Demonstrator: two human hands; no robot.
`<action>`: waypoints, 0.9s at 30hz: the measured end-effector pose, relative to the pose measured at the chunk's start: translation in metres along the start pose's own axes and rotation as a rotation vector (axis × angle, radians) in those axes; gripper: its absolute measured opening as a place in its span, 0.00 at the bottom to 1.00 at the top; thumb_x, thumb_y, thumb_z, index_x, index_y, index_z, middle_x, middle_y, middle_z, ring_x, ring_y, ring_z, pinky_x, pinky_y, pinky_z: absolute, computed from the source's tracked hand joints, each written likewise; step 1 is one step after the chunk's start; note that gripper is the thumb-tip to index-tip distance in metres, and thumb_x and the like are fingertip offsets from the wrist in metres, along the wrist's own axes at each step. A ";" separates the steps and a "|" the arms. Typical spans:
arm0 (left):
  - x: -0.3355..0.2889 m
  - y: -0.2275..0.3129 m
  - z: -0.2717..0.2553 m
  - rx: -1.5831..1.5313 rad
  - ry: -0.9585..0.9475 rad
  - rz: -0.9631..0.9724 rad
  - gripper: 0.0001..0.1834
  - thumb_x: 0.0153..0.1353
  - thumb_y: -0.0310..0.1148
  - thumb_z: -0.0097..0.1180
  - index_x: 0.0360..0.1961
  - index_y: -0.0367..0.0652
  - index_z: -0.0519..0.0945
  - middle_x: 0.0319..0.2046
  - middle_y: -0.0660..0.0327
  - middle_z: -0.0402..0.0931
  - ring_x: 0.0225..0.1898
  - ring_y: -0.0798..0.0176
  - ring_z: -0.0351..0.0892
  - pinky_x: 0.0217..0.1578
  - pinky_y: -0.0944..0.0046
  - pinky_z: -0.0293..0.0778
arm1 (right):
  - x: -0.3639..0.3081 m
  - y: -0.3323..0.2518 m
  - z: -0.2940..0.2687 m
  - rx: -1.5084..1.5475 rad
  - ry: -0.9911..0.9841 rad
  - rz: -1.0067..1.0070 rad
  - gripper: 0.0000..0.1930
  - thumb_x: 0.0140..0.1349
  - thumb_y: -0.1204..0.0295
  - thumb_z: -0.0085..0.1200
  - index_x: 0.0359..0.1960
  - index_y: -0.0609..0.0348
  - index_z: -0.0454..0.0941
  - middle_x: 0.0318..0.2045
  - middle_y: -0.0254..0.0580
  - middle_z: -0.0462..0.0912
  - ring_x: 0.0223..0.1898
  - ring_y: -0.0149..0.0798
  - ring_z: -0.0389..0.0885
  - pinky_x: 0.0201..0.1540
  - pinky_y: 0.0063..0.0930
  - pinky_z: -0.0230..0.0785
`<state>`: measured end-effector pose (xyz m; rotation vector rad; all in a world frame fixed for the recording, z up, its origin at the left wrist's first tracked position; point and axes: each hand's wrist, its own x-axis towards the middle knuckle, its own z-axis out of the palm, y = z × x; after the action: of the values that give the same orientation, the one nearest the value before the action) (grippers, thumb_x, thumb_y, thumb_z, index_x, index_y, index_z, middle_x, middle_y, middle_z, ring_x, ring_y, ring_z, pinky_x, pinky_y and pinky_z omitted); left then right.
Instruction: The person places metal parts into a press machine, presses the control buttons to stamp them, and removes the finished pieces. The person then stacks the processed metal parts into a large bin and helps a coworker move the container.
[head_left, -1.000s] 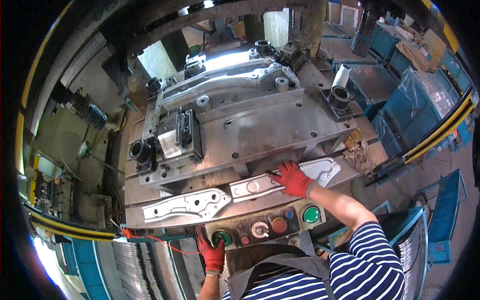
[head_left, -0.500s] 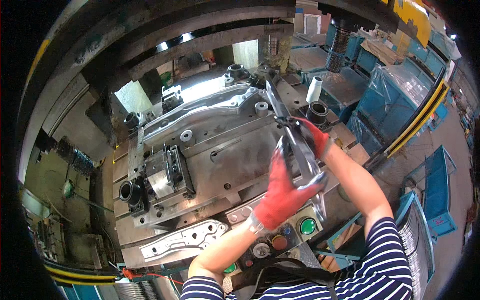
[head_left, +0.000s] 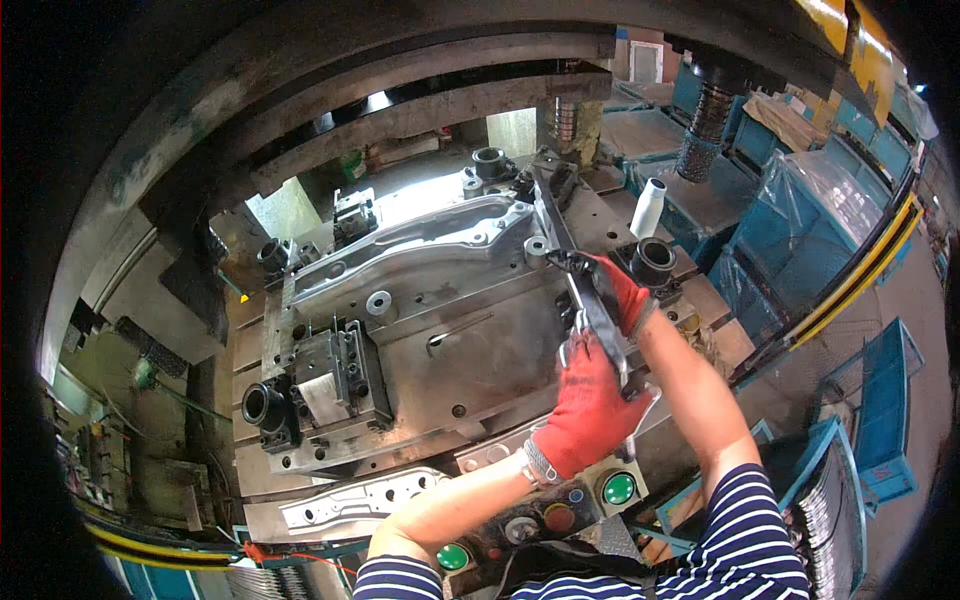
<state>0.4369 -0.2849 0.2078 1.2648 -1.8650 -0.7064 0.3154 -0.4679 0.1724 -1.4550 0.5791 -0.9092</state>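
A long, narrow sheet-metal part (head_left: 556, 222) is held lengthwise, pointing away from me, over the right side of the press die. My right hand (head_left: 620, 292), in a red glove with dark fingertips, is closed around its middle. Nearer me, my left hand (head_left: 592, 402), gloved likewise, grips its near portion with the fingers on the part's edge. The part's far end is close to the die's far right corner; whether it touches cannot be told. A formed silver metal piece (head_left: 420, 238) lies across the back of the die (head_left: 480, 350).
A flat holed metal piece (head_left: 365, 497) lies at the front edge, beside a panel with green buttons (head_left: 619, 488). A black guide bushing (head_left: 654, 260) and a white bottle (head_left: 648, 207) stand at the right. Blue bins (head_left: 800, 225) are beyond; a yellow-black bar (head_left: 850, 275) runs alongside.
The view has shifted slightly, so the die appears lower and further right. The held part has turned somewhat and shows less of its face. Both hands keep their grip.
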 end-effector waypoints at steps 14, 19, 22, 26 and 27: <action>0.016 -0.031 -0.044 0.003 -0.264 0.040 0.48 0.45 0.45 0.70 0.60 0.26 0.60 0.55 0.36 0.67 0.56 0.41 0.69 0.57 0.57 0.67 | -0.016 0.032 -0.033 0.403 0.130 0.403 0.22 0.66 0.50 0.45 0.53 0.49 0.75 0.39 0.30 0.80 0.37 0.29 0.78 0.43 0.25 0.73; 0.114 -0.113 -0.155 1.181 -0.015 -0.047 0.52 0.43 0.51 0.66 0.65 0.35 0.57 0.64 0.44 0.58 0.64 0.45 0.61 0.63 0.39 0.55 | -0.012 0.031 -0.029 0.287 0.053 0.262 0.21 0.65 0.50 0.44 0.51 0.49 0.76 0.35 0.28 0.80 0.32 0.28 0.78 0.37 0.25 0.74; 0.158 -0.159 -0.208 1.251 -0.167 -0.306 0.46 0.54 0.41 0.55 0.70 0.42 0.46 0.70 0.45 0.43 0.71 0.44 0.45 0.66 0.35 0.42 | -0.011 0.024 -0.020 0.245 0.201 0.195 0.19 0.66 0.55 0.44 0.50 0.51 0.76 0.29 0.28 0.79 0.27 0.26 0.78 0.29 0.21 0.72; 0.188 -0.172 -0.235 0.958 -0.213 -0.413 0.51 0.37 0.39 0.67 0.65 0.43 0.58 0.64 0.44 0.58 0.67 0.46 0.57 0.63 0.39 0.54 | -0.006 0.007 -0.013 0.027 0.165 0.202 0.16 0.68 0.60 0.42 0.50 0.53 0.75 0.27 0.30 0.79 0.26 0.26 0.78 0.29 0.18 0.71; 0.191 -0.168 -0.239 0.973 -0.255 -0.414 0.48 0.36 0.39 0.68 0.62 0.42 0.61 0.62 0.45 0.62 0.64 0.47 0.61 0.60 0.41 0.59 | -0.008 0.003 -0.009 0.149 0.164 0.232 0.16 0.68 0.60 0.42 0.49 0.53 0.76 0.27 0.30 0.79 0.26 0.26 0.78 0.29 0.20 0.72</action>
<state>0.6793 -0.5294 0.2630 2.3004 -2.2727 -0.1097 0.3039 -0.4671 0.1667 -1.1599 0.7688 -0.8721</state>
